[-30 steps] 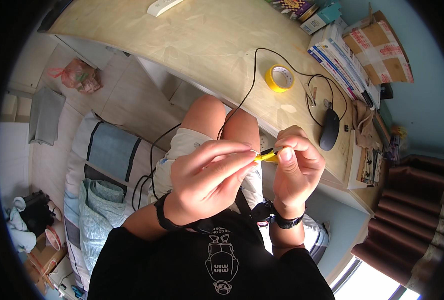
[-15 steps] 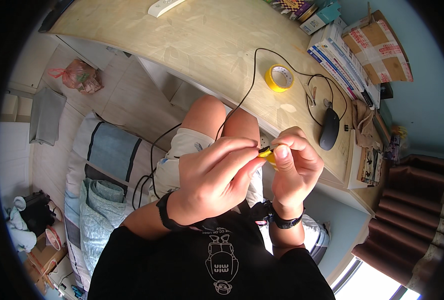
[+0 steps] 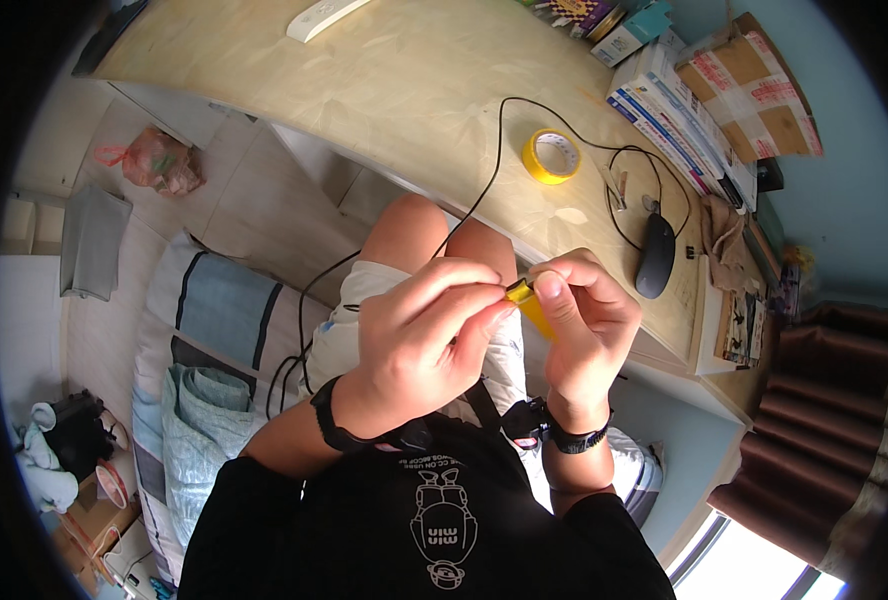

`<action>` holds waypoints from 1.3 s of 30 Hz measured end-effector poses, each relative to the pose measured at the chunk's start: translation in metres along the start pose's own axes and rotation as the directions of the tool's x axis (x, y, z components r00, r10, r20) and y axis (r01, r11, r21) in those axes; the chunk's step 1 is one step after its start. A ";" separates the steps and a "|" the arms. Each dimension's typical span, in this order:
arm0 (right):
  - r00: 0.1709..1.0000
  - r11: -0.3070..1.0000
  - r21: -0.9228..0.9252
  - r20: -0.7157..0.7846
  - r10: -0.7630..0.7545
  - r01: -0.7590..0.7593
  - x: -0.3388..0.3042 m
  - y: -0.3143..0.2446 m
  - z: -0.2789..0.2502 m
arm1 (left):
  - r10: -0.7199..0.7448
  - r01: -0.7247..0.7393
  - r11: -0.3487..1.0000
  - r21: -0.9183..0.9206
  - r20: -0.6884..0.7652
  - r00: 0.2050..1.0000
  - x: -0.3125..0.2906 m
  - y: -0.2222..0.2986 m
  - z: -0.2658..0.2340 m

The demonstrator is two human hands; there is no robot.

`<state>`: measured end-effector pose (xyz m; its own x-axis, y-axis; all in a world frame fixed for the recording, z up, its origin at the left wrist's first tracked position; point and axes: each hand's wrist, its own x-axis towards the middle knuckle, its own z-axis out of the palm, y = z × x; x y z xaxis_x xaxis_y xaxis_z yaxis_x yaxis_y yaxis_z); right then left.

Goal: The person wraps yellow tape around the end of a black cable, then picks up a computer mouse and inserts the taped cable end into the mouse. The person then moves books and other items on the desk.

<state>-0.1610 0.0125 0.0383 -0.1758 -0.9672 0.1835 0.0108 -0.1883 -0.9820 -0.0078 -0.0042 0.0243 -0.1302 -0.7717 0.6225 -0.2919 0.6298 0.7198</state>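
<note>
- Left fingers [image 3: 464, 303] and right fingers [image 3: 555, 296] are closed on yellow tape [image 3: 536, 315].
- Roll [image 3: 544, 176] is noted at 12 o'clock from tape.
- Mouse [image 3: 655, 258] is noted at 2.

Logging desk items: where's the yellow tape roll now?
Head view, upper half, right of centre: the yellow tape roll lies on the desk, beyond the right hand and up-left of the black computer mouse.

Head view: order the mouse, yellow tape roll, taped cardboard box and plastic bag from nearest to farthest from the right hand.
1. Mouse, upper right of the right hand.
2. Yellow tape roll, ahead.
3. Taped cardboard box, farther upper right.
4. Plastic bag, far left.
</note>
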 end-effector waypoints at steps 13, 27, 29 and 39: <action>0.987 0.987 -0.089 0.103 -0.124 0.133 0.012 0.000 -0.004 | 0.090 -0.090 0.996 0.003 -0.068 0.994 0.002 -0.015 0.001; 0.653 0.430 -0.544 0.324 -0.685 0.721 0.001 0.007 -0.010 | -0.512 0.620 0.608 -0.496 0.352 0.784 -0.014 -0.009 -0.026; 0.650 0.401 -0.569 0.343 -0.678 0.718 -0.006 0.010 -0.009 | -0.553 0.681 0.418 -0.601 0.426 0.716 -0.017 -0.013 -0.028; 0.926 0.904 -0.222 0.190 -0.327 0.365 -0.008 0.029 -0.005 | -0.566 0.626 0.439 -0.645 0.343 0.750 -0.018 -0.014 -0.025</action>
<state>-0.1637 0.0157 0.0082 0.0210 -0.8661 0.4994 -0.2730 -0.4855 -0.8305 0.0227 0.0031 0.0108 -0.2573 -0.9652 -0.0463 0.4012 -0.1503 0.9036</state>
